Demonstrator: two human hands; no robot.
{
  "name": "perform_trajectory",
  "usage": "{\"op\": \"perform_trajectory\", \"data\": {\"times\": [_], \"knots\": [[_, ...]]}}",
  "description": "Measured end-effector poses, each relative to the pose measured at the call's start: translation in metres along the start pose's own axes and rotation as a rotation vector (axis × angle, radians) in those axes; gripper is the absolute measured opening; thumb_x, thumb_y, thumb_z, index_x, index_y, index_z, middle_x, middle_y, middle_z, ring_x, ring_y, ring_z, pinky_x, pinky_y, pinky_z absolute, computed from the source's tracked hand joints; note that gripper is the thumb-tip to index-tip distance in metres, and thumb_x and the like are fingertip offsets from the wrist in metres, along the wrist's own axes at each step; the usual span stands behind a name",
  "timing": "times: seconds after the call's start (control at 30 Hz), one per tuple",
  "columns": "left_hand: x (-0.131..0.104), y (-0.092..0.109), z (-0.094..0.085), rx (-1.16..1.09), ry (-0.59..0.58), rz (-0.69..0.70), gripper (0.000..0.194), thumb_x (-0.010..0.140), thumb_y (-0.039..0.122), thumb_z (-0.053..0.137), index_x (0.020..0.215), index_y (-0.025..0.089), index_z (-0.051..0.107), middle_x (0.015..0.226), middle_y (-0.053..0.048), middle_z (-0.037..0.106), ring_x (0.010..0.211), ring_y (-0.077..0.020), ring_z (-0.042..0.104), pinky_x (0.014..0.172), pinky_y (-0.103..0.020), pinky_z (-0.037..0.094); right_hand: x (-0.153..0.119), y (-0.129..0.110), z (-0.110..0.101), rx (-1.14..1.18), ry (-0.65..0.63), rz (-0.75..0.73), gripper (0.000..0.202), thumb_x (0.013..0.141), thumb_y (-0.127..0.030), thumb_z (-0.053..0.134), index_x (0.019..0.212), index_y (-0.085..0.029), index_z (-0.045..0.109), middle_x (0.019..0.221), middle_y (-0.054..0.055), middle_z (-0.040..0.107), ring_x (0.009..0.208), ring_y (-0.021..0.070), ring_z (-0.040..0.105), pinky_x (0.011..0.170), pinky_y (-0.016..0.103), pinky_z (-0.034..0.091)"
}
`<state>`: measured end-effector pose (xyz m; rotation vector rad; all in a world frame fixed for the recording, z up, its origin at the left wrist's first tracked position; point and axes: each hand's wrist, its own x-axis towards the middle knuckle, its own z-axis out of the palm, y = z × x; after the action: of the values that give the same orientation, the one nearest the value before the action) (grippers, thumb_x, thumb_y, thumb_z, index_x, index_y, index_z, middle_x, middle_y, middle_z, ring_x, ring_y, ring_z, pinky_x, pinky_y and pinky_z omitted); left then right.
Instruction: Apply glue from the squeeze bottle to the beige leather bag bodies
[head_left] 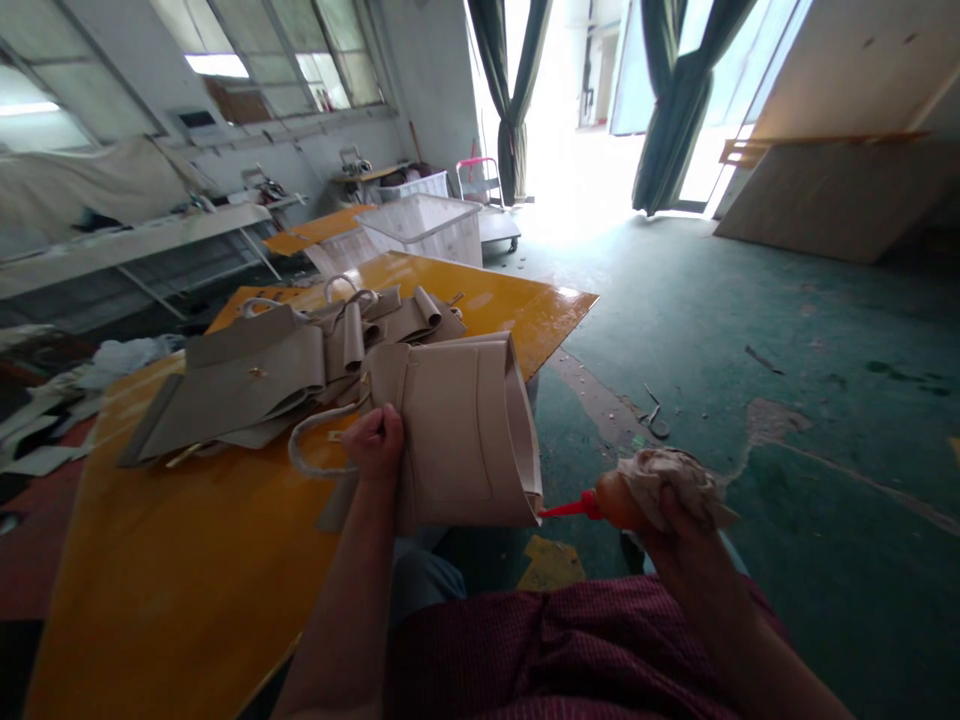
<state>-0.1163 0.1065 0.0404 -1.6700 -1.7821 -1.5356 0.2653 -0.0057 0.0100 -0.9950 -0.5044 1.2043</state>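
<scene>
A beige-grey handbag (pixel 446 430) lies on its side at the table's near right edge, its open end facing right. My left hand (pixel 375 440) is closed on the bag near its looped handle (pixel 304 455). In my right hand (pixel 679 505) is a glue bottle (pixel 619 500) with brownish contents and a red pointed nozzle (pixel 566 507), its body partly wrapped in a crumpled whitish cloth (pixel 667 478). The nozzle tip is at the lower corner of the bag's open end; whether it touches is too small to tell.
More bag pieces (pixel 255 375) are piled on the yellow table (pixel 172 560), left of and behind the bag. Clear plastic bins (pixel 427 225) and a trolley (pixel 495 225) stand beyond. Scissors (pixel 656 420) lie on the green floor (pixel 675 320).
</scene>
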Motion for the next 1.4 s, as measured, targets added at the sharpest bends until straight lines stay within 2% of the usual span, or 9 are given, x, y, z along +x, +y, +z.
{"op": "perform_trajectory", "data": {"times": [0.23,0.37,0.63,0.8,0.93,1.03,1.13,1.23,1.4], "knots": [[0.0,-0.001,-0.001,0.021,-0.008,-0.03,0.049,0.086,0.034,0.053,0.047,0.023,0.027,0.045,0.006,0.023,0.045,-0.01,0.024,0.053,-0.03,0.019,-0.015,0.009,-0.005,0.154,0.14,0.185,0.062,0.071,-0.056,0.098,0.123,-0.033,0.075,0.13,0.001,0.072,0.125,0.0218,0.065,0.099,0.03,0.06],[0.001,0.002,-0.002,0.01,-0.003,-0.022,0.049,0.087,0.035,0.052,0.047,0.023,0.024,0.045,0.006,0.021,0.046,-0.0103,0.023,0.053,-0.03,0.02,0.003,0.009,-0.005,0.266,0.186,0.188,0.057,0.066,-0.051,0.101,0.115,-0.032,0.078,0.126,-0.002,0.074,0.112,0.0206,0.07,0.085,0.027,0.065],[0.002,0.002,-0.002,0.046,0.027,0.05,0.048,0.088,0.033,0.051,0.048,0.024,0.027,0.045,0.006,0.021,0.045,-0.0095,0.023,0.052,-0.029,0.02,0.04,0.008,0.017,0.282,0.22,0.178,0.035,0.068,-0.033,0.099,0.096,-0.028,0.078,0.106,-0.003,0.077,0.103,0.0187,0.072,0.075,0.025,0.065],[0.002,0.002,-0.001,0.036,0.009,0.025,0.048,0.088,0.034,0.051,0.049,0.024,0.025,0.044,0.006,0.022,0.045,-0.0099,0.022,0.052,-0.029,0.019,0.035,0.011,0.023,0.262,0.251,0.18,0.048,0.053,-0.03,0.105,0.092,-0.026,0.076,0.104,-0.002,0.077,0.103,0.0202,0.072,0.074,0.023,0.064],[0.002,0.002,-0.001,0.028,0.019,0.039,0.048,0.088,0.034,0.051,0.049,0.024,0.024,0.045,0.006,0.021,0.045,-0.0101,0.021,0.052,-0.03,0.019,0.018,0.01,0.012,0.241,0.249,0.182,0.057,0.047,-0.028,0.106,0.096,-0.028,0.077,0.108,-0.003,0.077,0.108,0.0217,0.072,0.075,0.021,0.064],[0.003,0.001,-0.001,0.025,0.041,0.067,0.048,0.087,0.034,0.052,0.049,0.024,0.025,0.045,0.006,0.022,0.045,-0.01,0.021,0.052,-0.03,0.019,0.012,0.01,0.001,0.27,0.247,0.203,0.051,0.059,-0.032,0.103,0.103,-0.029,0.077,0.108,-0.003,0.077,0.101,0.0203,0.073,0.076,0.023,0.065],[0.003,0.002,-0.001,0.034,0.012,0.037,0.048,0.087,0.034,0.052,0.048,0.024,0.024,0.045,0.006,0.022,0.045,-0.0101,0.022,0.052,-0.03,0.02,0.018,0.006,0.001,0.31,0.273,0.222,0.027,0.084,-0.034,0.088,0.109,-0.029,0.078,0.109,-0.002,0.077,0.097,0.0177,0.074,0.077,0.023,0.065],[0.003,0.003,-0.002,0.026,-0.004,0.0,0.048,0.087,0.036,0.051,0.048,0.024,0.024,0.045,0.006,0.021,0.045,-0.0105,0.023,0.053,-0.03,0.021,0.03,-0.009,0.017,0.358,0.317,0.276,0.017,0.102,-0.025,0.065,0.114,-0.028,0.077,0.109,0.0,0.078,0.096,0.0159,0.074,0.081,0.025,0.066],[0.002,0.006,-0.004,0.025,-0.026,-0.027,0.048,0.088,0.04,0.05,0.048,0.024,0.027,0.045,0.005,0.026,0.046,-0.0116,0.028,0.053,-0.03,0.022,0.034,-0.044,0.057,0.442,0.357,0.445,0.029,0.11,-0.03,0.048,0.117,-0.024,0.076,0.106,0.003,0.078,0.088,0.0161,0.074,0.076,0.026,0.067]]}}
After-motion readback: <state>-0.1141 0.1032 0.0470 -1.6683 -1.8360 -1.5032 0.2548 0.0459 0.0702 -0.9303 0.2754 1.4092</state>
